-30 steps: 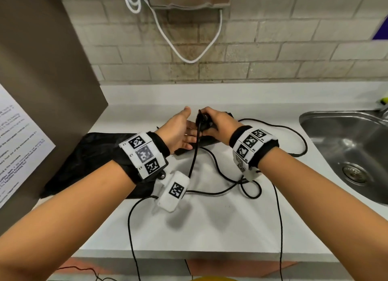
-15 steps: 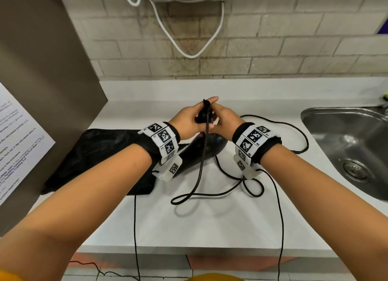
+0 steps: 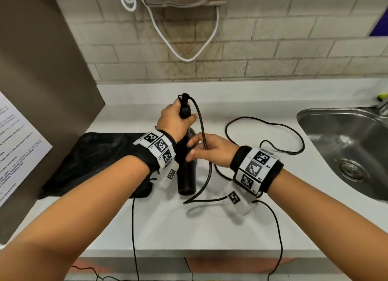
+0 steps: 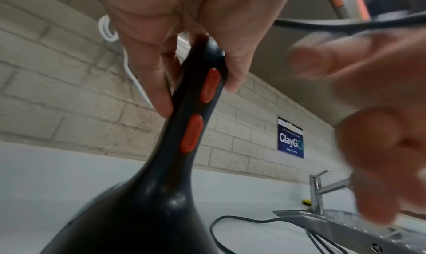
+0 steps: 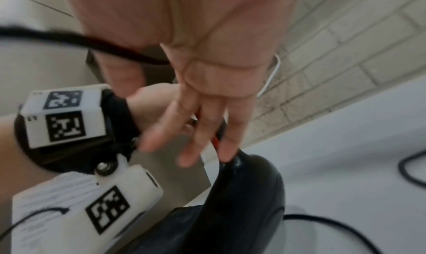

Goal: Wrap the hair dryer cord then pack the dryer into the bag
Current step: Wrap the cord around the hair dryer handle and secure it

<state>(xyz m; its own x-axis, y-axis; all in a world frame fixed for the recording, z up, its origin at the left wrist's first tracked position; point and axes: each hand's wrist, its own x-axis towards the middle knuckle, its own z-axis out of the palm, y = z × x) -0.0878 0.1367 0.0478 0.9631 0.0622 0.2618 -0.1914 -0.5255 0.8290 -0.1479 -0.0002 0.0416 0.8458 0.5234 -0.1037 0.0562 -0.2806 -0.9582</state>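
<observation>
Your left hand curls tight round the hair dryer handle, holding it upright just right of the bag, its middle hidden behind your wrist. The cord crosses your right hand, whose fingers are straight and blurred.

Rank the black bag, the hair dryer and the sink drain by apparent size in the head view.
1. black bag, largest even though partly covered.
2. hair dryer, clearly smaller.
3. sink drain, smallest.
</observation>
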